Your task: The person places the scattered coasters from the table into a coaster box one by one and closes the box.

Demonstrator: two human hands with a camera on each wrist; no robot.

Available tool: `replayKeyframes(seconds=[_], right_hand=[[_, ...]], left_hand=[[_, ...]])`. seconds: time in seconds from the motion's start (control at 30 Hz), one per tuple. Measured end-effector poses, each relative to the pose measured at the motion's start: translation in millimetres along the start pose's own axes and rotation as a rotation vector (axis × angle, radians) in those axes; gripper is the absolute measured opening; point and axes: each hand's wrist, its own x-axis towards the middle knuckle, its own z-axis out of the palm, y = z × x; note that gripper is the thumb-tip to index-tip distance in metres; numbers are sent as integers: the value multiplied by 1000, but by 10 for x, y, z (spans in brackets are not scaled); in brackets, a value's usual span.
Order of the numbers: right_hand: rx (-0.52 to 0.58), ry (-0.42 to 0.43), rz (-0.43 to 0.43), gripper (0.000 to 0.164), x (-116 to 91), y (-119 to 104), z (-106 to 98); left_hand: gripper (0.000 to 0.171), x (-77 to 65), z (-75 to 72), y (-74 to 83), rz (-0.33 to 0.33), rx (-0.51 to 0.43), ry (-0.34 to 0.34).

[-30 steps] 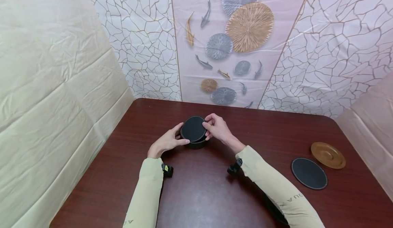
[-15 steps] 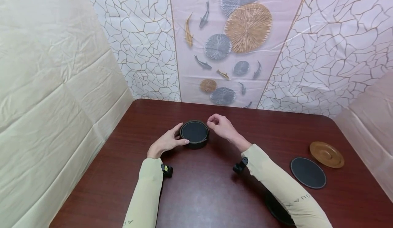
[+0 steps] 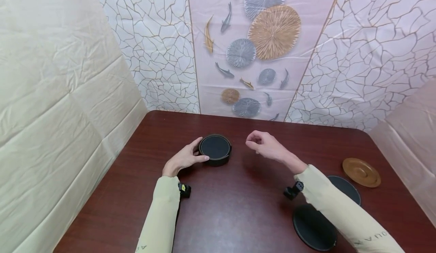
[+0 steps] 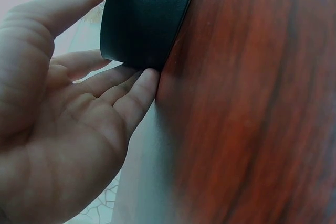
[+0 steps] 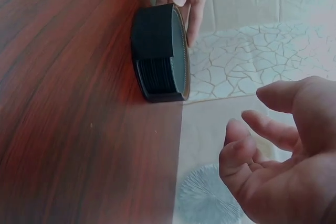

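Note:
A round black coaster holder (image 3: 218,163) with tan stitching stands on the table near the middle. A stack of thin black coasters (image 5: 156,76) shows through the slot in its side in the right wrist view. My left hand (image 3: 184,158) holds the holder from the left, thumb at the near rim and fingers round the far side. In the left wrist view, fingertips lie low against the holder's wall (image 4: 144,19). Away to the right, my right hand (image 3: 269,146) hovers above the table with loosely bent fingers and nothing between them.
To the right lie a black disc (image 3: 313,230), partly under the right sleeve (image 3: 344,207), and another black disc (image 3: 347,188) behind that arm. Beyond them is a round brown wooden dish (image 3: 362,172). Patterned cloth (image 3: 245,82) hangs behind the table.
The top coaster, tilted in the right fingers a second ago, now lies flat in the holder. My right hand has let go and moved right. The left hand has stayed in place.

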Motion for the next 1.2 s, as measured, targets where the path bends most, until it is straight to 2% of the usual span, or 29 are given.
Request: replayKeyframes(seconds=[0.47,0.7,0.87,1.2], right_hand=[[-165,3,-76,18,-475,236,-289],[-208,-129,-173,20,-765,443,-381],[-201,-208,-208,13,-986,568,-390],[-117,-364,-187,15,-1312,784,-484]], left_hand=[[99,-7,-3,-23,-23,-10,7],[99,6,4,-19,-9,-13,0],[100,4,16,-47,-1,-19,-18],[101,19,-28,-52,3,11,6]])
